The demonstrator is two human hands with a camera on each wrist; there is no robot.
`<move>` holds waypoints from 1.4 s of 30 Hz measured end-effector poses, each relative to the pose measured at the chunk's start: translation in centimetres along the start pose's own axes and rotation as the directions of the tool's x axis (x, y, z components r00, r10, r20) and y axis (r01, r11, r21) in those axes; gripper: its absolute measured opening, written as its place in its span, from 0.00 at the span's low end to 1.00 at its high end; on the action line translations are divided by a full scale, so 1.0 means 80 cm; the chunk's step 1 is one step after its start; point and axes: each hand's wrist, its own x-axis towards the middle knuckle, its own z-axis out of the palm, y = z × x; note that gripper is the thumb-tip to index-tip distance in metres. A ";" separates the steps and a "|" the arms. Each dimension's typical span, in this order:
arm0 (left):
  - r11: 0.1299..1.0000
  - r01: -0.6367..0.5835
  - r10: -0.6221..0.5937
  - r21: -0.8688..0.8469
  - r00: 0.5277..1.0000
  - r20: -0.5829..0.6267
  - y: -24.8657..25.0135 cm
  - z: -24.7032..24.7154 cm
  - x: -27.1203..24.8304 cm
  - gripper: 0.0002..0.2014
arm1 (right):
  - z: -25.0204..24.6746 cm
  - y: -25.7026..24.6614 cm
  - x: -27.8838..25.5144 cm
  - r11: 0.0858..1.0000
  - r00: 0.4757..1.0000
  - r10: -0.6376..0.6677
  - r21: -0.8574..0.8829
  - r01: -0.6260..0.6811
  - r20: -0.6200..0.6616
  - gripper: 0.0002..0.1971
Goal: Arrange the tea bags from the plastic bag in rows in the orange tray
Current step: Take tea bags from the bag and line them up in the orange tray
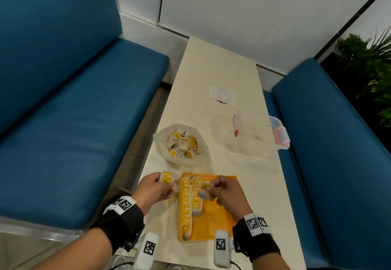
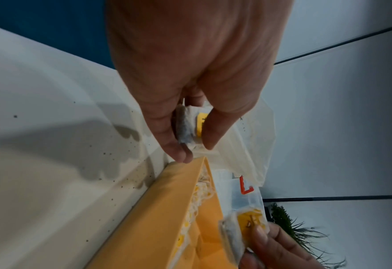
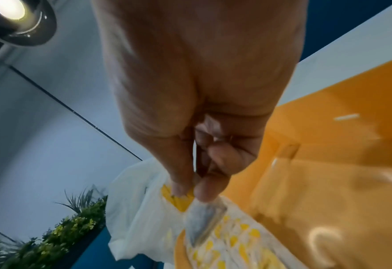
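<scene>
A: Starting with the head view, what is sitting low in the frame?

B: The orange tray (image 1: pixel 220 223) is lying at lower centre on the pale table (image 1: pixel 218 75). Rows of tea bags (image 1: pixel 187 204) are filling its left side. The left hand (image 1: pixel 153 189) is pinching a small stack of tea bags (image 1: pixel 166 178) just left of the tray. The right hand (image 1: pixel 227 193) is pinching a single tea bag (image 1: pixel 203 192) over the rows. Above them the plastic bag (image 1: pixel 182 145) is lying open with loose bags inside. A clear box (image 1: pixel 260 130) is sitting at centre right.

A: And the left wrist view?

B: The left hand (image 2: pixel 190 72) is filling the top. Its thumb and fingers (image 2: pixel 167 127) are clamping the stack (image 2: pixel 193 127) above the tray's corner (image 2: pixel 167 209). At the lower right, the right hand (image 2: pixel 275 249) is gripping its bag (image 2: pixel 243 229).

A: The right wrist view?

B: The right hand (image 3: pixel 194 81) is hanging down the middle, fingertips (image 3: pixel 204 189) nipping the yellow tag, while the pouch (image 3: pixel 204 223) is dangling over the rows (image 3: pixel 231 242) at the bottom. The tray floor (image 3: pixel 328 172) is spreading to the right, and the plastic bag (image 3: pixel 135 209) is showing at the lower left.
</scene>
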 end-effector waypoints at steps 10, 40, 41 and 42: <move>0.989 -0.035 0.035 0.142 0.999 0.004 -0.003 0.021 0.006 0.07 | 0.018 0.053 -0.012 0.980 0.968 0.186 -0.108 -0.169 0.169 0.06; 0.953 -0.076 0.076 0.294 0.997 0.014 0.000 0.024 0.013 0.08 | 0.065 0.059 0.006 0.943 0.977 0.198 -0.257 -0.213 -0.083 0.07; 0.972 -0.052 0.053 0.227 0.999 0.000 0.005 0.023 0.011 0.05 | 0.062 0.054 0.005 0.939 0.985 0.149 -0.299 -0.169 -0.089 0.08; 0.991 -0.016 0.017 0.134 1.000 -0.007 0.011 0.022 0.009 0.03 | 0.057 0.048 0.005 0.941 0.990 0.095 -0.317 -0.122 -0.099 0.08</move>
